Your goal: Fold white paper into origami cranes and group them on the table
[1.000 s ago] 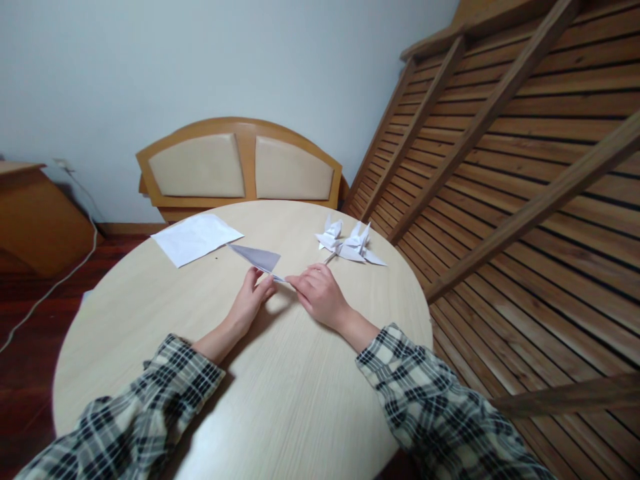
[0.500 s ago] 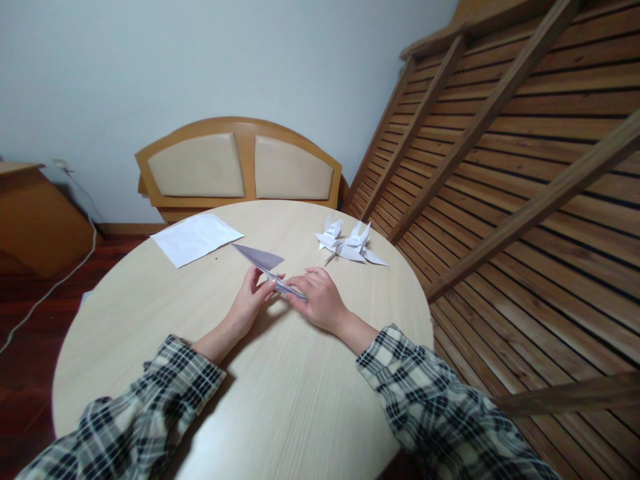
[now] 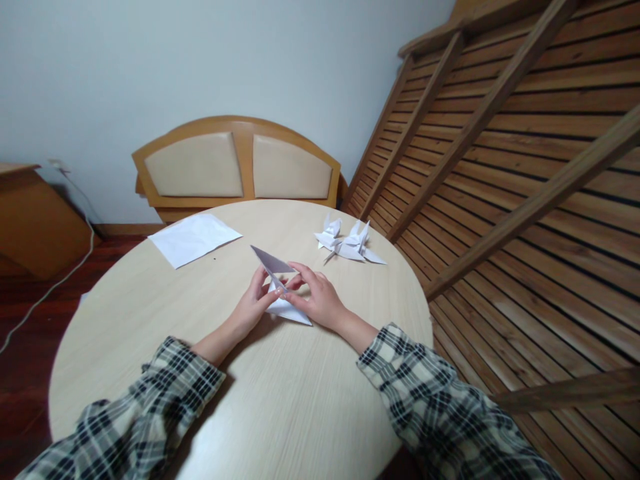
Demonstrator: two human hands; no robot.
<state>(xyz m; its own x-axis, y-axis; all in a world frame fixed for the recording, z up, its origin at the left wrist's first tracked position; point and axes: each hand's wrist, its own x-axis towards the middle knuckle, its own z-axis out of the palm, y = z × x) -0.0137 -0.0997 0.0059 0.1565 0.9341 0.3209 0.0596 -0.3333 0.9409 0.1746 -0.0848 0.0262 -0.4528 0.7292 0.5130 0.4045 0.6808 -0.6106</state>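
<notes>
A partly folded white paper [image 3: 280, 287] sits between my hands at the middle of the round table [image 3: 150, 313]. One pointed flap stands up toward the far left, another lies flat toward me. My left hand [image 3: 253, 303] pinches the paper from the left with its fingertips. My right hand [image 3: 315, 297] grips it from the right, fingers curled over the fold. Both sleeves are plaid.
A flat white sheet [image 3: 193, 237] lies at the table's far left. Folded paper cranes [image 3: 347, 243] rest at the far right. A wooden bench back [image 3: 235, 167] stands behind the table. A slatted wooden stair side [image 3: 500, 167] rises on the right; a cable [image 3: 50, 287] runs along the floor at left.
The paper has turned and been lifted: its long point now stands up, and a lower flap has opened toward me. Both hands have drawn closer together around it.
</notes>
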